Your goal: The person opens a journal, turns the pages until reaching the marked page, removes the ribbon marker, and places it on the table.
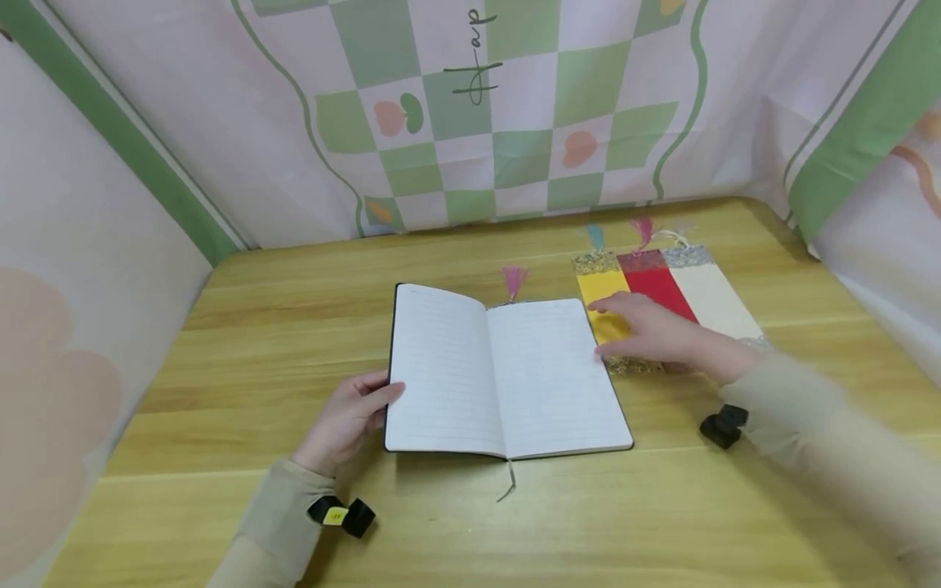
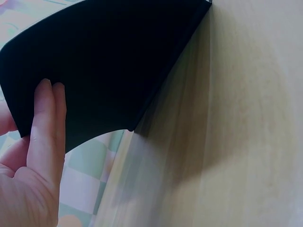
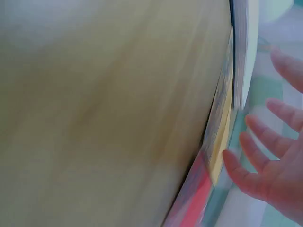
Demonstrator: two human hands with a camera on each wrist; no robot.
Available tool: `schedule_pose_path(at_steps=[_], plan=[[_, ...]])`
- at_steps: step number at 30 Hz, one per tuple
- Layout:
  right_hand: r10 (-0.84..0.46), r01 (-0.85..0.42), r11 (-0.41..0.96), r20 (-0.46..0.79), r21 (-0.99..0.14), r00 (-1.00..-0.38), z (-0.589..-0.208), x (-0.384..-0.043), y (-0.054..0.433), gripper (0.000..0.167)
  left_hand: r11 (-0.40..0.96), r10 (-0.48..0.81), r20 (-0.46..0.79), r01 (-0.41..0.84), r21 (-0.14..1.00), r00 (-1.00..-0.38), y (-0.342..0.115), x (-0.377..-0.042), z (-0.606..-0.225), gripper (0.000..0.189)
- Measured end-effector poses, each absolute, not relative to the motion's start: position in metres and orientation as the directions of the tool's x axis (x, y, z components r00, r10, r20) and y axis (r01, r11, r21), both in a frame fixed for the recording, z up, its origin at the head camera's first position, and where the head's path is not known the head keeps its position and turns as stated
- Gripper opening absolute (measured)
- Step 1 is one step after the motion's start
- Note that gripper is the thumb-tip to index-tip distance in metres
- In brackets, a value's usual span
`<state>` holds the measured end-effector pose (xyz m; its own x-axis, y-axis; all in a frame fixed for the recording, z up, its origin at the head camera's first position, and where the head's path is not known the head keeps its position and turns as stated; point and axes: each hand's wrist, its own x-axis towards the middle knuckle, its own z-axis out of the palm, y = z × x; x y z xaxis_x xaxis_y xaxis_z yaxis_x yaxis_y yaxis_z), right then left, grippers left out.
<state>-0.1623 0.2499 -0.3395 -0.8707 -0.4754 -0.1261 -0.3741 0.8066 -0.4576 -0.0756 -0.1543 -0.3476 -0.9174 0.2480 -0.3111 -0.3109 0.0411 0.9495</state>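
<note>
An open notebook (image 1: 555,384) with lined white pages and a black cover lies in the middle of the table. My left hand (image 1: 356,416) pinches its left cover, thumb on the page. In the left wrist view, two fingers (image 2: 45,127) lie straight along the black cover (image 2: 99,61), which is tilted up from the table. My right hand (image 1: 647,327), fingers spread, hovers by the notebook's right edge over a yellow bookmark (image 1: 604,286); nothing is held in it. A red bookmark (image 1: 662,290) and a white bookmark (image 1: 709,298) lie alongside, partly hidden by that hand and forearm.
A pink tassel (image 1: 514,282) sticks out past the notebook's top edge. A grey ribbon (image 1: 510,482) hangs from the bottom of its spine. Blue and pink tassels top the yellow and red bookmarks. Behind the wooden table (image 1: 294,310) hangs a green-and-white checked cloth (image 1: 522,98).
</note>
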Motion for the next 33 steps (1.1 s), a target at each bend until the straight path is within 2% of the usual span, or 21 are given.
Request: schedule_pose_path(at_steps=[6, 11, 18, 23, 33], plan=[[-0.544, -0.442, 0.813, -0.227, -0.379, -0.807, -0.339, -0.170, 0.221, 0.094, 0.038, 0.248, -0.316, -0.316, 0.948, -0.916, -0.153, -0.076, -0.349, 0.038], [-0.549, -0.471, 0.829, -0.276, -0.301, -0.789, -0.338, -0.181, 0.204, 0.100, 0.036, 0.253, -0.315, -0.316, 0.948, -0.915, -0.152, -0.075, -0.350, 0.040], [-0.483, -0.428, 0.874, -0.317, -0.230, -0.816, -0.336, -0.196, 0.195, 0.101, 0.035, 0.246, -0.310, -0.312, 0.950, -0.918, -0.151, -0.075, -0.348, 0.040], [-0.441, -0.380, 0.894, -0.318, -0.237, -0.839, -0.334, -0.194, 0.190, 0.095, 0.039, 0.240, -0.312, -0.312, 0.949, -0.919, -0.150, -0.074, -0.346, 0.039], [-0.403, -0.383, 0.914, -0.177, -0.136, -0.898, -0.333, -0.174, 0.186, 0.086, 0.050, 0.223, -0.311, -0.308, 0.950, -0.924, -0.148, -0.073, -0.343, 0.040]])
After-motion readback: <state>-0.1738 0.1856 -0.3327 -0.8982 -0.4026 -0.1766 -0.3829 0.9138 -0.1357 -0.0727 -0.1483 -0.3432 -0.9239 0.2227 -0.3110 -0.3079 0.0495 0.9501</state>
